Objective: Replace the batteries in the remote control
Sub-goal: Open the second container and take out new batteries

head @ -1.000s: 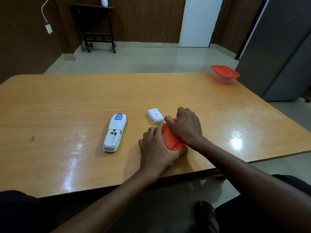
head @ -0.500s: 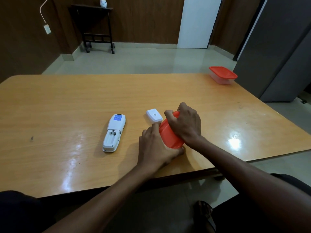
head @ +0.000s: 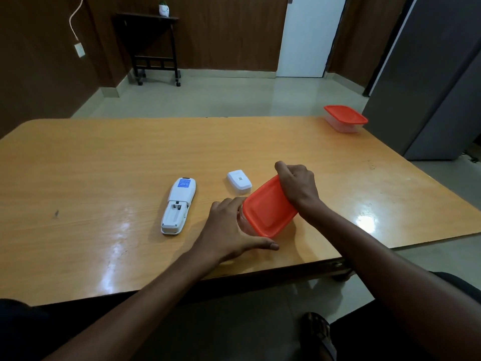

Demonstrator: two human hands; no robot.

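A white remote control lies face down on the wooden table, its battery compartment open and empty. Its white battery cover lies to the right of it. Beside the cover, my left hand wraps around a small clear container, mostly hidden behind the fingers. My right hand grips the far edge of the container's orange lid and holds it tilted up off the container. What is inside the container is hidden.
A second clear container with an orange lid stands at the table's far right corner. A grey cabinet rises to the right of the table. The near table edge runs just below my forearms.
My right hand has peeled the orange lid up from flat to steeply tilted. My left hand stays on the container. The remote and its cover have not moved.
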